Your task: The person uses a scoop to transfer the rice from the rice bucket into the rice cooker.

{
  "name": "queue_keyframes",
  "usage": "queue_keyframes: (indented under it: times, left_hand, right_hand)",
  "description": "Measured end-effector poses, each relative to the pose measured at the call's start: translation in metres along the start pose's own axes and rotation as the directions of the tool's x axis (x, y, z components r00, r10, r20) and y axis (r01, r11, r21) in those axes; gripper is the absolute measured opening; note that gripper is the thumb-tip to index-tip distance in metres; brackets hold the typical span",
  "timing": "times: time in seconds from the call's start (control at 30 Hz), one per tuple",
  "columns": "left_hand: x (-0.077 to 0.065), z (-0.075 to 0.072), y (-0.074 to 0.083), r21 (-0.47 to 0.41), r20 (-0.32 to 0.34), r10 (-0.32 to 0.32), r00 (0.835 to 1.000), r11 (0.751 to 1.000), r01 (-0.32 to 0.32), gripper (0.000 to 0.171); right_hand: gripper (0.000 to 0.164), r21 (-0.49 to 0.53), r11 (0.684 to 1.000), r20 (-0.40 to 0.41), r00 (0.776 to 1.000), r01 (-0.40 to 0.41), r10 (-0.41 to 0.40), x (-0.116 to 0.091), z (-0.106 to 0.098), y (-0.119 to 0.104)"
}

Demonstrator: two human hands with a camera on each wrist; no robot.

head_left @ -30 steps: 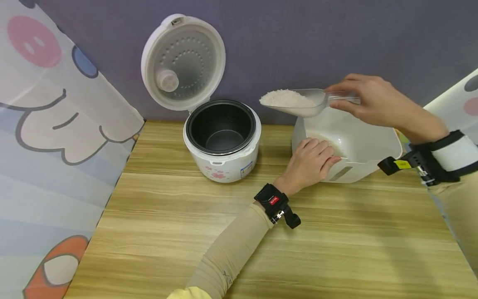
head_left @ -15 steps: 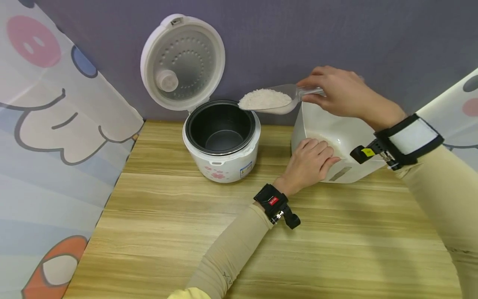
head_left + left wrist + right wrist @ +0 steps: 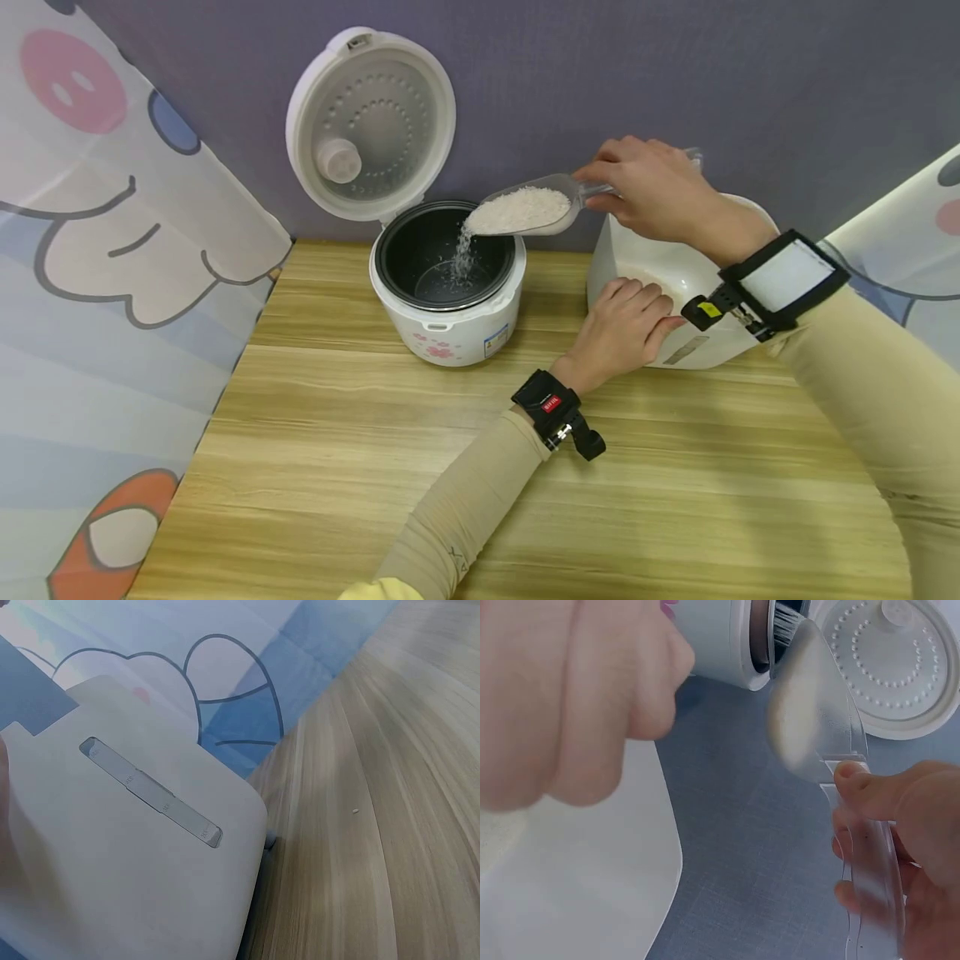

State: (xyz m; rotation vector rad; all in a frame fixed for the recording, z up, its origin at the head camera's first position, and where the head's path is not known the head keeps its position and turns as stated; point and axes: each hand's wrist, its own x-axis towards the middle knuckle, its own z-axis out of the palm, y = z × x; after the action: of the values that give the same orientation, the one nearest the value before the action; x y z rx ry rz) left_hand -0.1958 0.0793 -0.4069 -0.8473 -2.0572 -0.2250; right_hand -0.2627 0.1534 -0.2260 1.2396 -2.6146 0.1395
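Note:
My right hand [image 3: 652, 187] grips the handle of a clear plastic scoop [image 3: 568, 190], thumb along the handle in the right wrist view. White rice [image 3: 521, 211] fills the scoop, its lip tipped over the right rim of a black inner pot [image 3: 408, 271]. A thin stream of grains falls into this pot, which sits in a white rice cooker [image 3: 405, 321] with pink flowers. My left hand [image 3: 618, 333] grips the near left rim of a white rice bin [image 3: 693, 346], fingers bent over the edge. Some rice lies in the bin, partly hidden by my hands.
The cooker's lid [image 3: 371, 125] stands raised at the back left, against a grey backdrop [image 3: 570, 83]. Cartoon-printed cloth [image 3: 90, 333] borders the left side of the wooden table [image 3: 300, 467]. A measuring strip [image 3: 154, 791] marks the bin's front.
My right hand has carried the scoop left from above the bin to the pot and tipped it. Rice now pours from its lip. My left hand has stayed on the bin.

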Motion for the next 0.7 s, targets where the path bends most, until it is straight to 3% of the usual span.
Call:
queue_keyframes:
  times: [0.7]
  left_hand:
    - [0.000,-0.002,-0.001,0.010,0.064,-0.019,0.998,1.000,0.018,0.030]
  right_hand:
    - [0.033,-0.045,0.998,-0.025,0.999,0.032,-0.033,0.012,-0.001,-0.010]
